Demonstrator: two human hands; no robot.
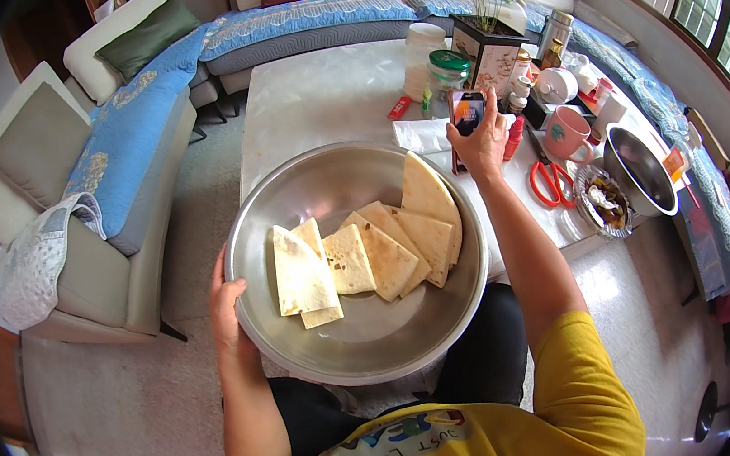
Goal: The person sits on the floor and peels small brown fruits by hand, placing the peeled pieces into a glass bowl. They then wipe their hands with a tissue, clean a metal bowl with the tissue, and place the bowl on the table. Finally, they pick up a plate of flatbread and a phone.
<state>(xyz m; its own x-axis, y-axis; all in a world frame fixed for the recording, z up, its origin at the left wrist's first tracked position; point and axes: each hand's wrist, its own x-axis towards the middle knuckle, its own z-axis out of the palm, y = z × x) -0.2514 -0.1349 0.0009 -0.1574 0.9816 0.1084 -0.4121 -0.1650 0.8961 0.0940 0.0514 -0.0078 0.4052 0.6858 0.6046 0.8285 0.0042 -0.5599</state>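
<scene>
A wide stainless steel bowl (381, 356) is tilted towards me above my lap, overlapping the table's near edge. My left hand (226, 296) grips its left rim, thumb on top and fingers outside. Several flat pieces of pale, browned flatbread (351, 257) lie overlapping inside, some cut into wedges and one larger curved piece leaning on the right wall. Beyond the bowl's right rim, my right hand (484, 141) is on a smartphone (468, 109) with a lit screen, thumb at one side and fingers at the other. The hand hides the phone's lower part.
The pale table (308, 98) carries a green-lidded glass jar (448, 71), a potted plant (484, 29), a pink mug (567, 135), red-handled scissors (552, 184), a foil-like dish of scraps (603, 202) and a tilted dark-lined pan (640, 170). Blue-covered sofas (135, 140) surround it.
</scene>
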